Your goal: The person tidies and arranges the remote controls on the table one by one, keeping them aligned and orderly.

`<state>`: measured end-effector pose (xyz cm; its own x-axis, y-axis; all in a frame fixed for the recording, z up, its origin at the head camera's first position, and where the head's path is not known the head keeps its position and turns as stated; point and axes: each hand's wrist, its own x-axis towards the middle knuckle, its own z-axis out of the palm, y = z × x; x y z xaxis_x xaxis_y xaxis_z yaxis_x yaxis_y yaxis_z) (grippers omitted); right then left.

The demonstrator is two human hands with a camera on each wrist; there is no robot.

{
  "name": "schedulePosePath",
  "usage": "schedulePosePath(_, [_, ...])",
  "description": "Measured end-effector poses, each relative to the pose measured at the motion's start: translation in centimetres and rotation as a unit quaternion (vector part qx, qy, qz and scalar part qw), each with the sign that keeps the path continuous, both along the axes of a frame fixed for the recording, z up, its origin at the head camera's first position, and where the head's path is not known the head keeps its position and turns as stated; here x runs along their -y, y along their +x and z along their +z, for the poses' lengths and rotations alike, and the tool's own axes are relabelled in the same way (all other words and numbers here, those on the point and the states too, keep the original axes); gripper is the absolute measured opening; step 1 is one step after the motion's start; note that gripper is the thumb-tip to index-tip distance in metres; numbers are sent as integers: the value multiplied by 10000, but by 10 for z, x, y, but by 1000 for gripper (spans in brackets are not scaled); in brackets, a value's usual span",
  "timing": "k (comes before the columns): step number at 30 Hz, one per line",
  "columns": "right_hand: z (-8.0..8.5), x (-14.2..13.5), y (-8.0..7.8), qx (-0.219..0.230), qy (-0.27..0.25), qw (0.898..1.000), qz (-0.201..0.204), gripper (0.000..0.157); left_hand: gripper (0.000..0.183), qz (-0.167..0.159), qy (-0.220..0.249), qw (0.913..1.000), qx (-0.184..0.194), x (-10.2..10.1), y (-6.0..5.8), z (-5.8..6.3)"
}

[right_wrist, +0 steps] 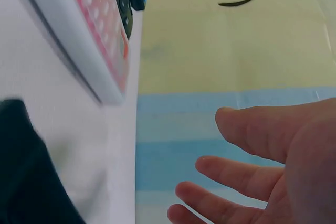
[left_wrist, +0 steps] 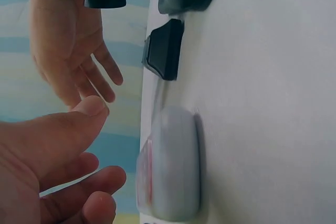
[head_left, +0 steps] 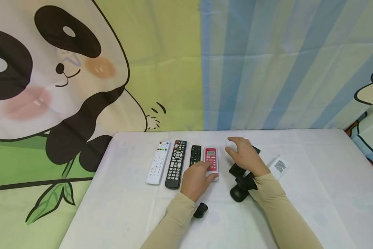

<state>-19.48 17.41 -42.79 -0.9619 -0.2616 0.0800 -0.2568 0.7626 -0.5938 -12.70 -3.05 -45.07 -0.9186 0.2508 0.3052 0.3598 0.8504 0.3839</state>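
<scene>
A row of remotes lies on the table: a white remote [head_left: 158,162], a long black remote [head_left: 176,164], a small black remote [head_left: 195,154] and a white remote with a red face [head_left: 211,157]. My left hand [head_left: 195,181] hovers over the near part of the red-faced remote [left_wrist: 176,166], holding nothing; in the left wrist view a gap separates them. Fingers loosely spread, my right hand [head_left: 247,157] is raised to the right of that remote. Beneath and beside it lie a black block-like object [head_left: 236,170] and a rounded black object [head_left: 238,193] like a computer mouse.
A white card with a printed code [head_left: 280,166] lies right of my right hand. Another dark object [head_left: 255,149] shows partly behind that hand. The white-covered table [head_left: 111,214] ends at a patterned curtain [head_left: 174,69].
</scene>
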Motion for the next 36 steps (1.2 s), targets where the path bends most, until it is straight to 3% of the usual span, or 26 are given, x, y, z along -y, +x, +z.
schedulePosePath(5, [2,-13,2,10,4,9998,-182,51,41,-71,166,9998,129,-10,-1,2])
schedulePosePath(17, [0,-39,0,-145,-23,9994,-324,52,41,-65,-10,9996,272,-35,-4,2])
schedulePosePath(36, [-7,-56,-8,450,324,9962,-664,56,45,-65,-240,9990,372,-64,-11,-8])
